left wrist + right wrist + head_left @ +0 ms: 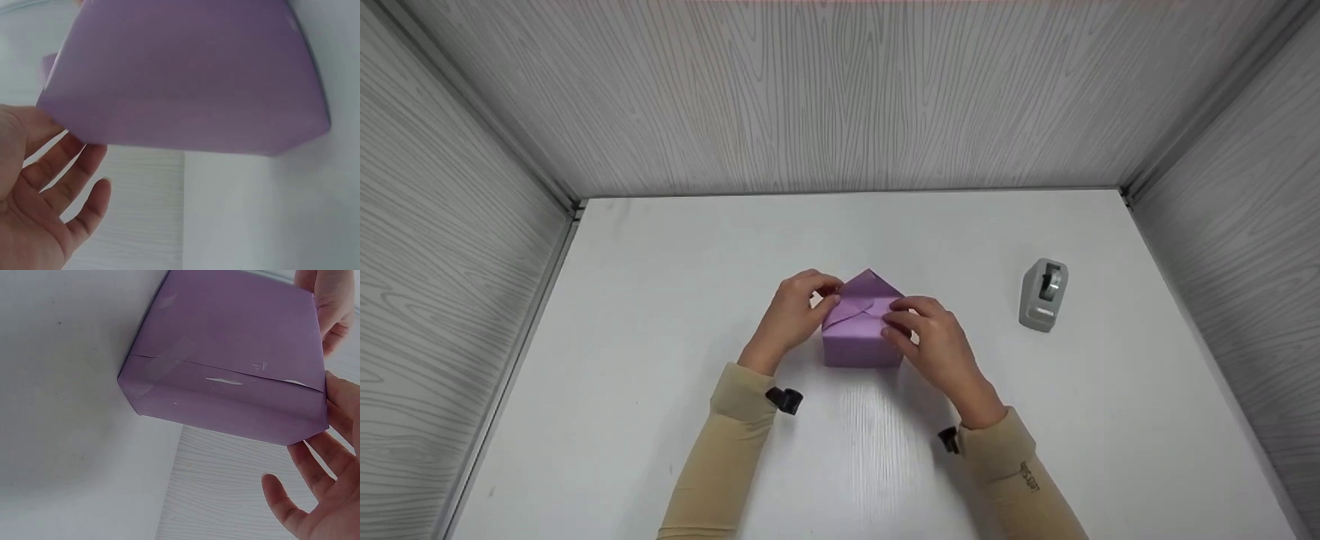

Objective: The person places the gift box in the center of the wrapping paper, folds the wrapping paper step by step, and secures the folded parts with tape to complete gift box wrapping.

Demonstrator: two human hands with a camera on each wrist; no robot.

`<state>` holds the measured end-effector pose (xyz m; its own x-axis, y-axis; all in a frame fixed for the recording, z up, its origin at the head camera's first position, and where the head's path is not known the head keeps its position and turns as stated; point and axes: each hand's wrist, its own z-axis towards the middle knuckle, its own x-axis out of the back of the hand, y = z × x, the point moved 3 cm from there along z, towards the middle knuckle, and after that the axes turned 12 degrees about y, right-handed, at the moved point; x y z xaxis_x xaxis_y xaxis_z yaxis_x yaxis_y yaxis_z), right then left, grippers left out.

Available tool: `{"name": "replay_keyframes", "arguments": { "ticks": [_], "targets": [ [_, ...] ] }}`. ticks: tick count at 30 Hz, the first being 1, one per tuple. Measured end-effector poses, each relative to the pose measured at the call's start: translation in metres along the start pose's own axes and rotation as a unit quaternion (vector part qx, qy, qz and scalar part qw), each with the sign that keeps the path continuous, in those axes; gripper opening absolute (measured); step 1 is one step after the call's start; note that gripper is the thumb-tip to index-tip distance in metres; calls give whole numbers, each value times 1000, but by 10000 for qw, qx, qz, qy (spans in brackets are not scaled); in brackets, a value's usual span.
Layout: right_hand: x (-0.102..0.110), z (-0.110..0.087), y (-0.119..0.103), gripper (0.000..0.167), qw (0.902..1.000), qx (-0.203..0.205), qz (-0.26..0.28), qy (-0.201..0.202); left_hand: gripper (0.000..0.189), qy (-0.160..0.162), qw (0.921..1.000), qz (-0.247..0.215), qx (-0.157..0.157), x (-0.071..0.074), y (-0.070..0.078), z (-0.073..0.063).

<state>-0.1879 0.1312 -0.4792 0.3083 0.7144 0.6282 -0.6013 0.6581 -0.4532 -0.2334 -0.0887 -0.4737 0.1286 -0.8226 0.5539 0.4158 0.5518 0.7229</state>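
A box wrapped in purple paper stands on the white table, with a pointed paper flap raised at its far end and folded paper on top. My left hand is at the upper left, thumb and forefinger pinching the paper edge. At the right side of the top, my right hand holds the paper between thumb and fingertips. Strips of clear tape and a paper seam cross the box's side in the right wrist view. In the left wrist view the other fingers hang free below the edge.
A grey tape dispenser stands on the table to the right of the box. Pale wood-grain panels enclose the table at the back and both sides. Small black wrist cameras sit at the cuffs.
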Motion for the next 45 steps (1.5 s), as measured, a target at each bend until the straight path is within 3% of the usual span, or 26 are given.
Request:
{"name": "replay_keyframes", "arguments": {
  "ticks": [5, 9, 16, 29, 45],
  "targets": [
    [0, 0, 1, 19, 10000, -44, 1, -38, 19, -177, 9994, -254, 164, 1, -10, -3],
    [1, 0, 0, 19, 10000, -21, 20, -17, 19, -72, 9995, -283, 94, -1, -12, -5],
    [2, 1, -1, 19, 9999, 64, 73, -23, 16, 161, 9995, -249, -110, -5, -11, -5],
    [1, 2, -1, 19, 9995, 318, 48, -5, 13, 243, 9997, -96, 1, -10, -8, -5],
    [1, 1, 1, 18, 9997, 197, 47, -125, 14, 458, 9984, 315, -52, -16, 3, 0]
  ]
}}
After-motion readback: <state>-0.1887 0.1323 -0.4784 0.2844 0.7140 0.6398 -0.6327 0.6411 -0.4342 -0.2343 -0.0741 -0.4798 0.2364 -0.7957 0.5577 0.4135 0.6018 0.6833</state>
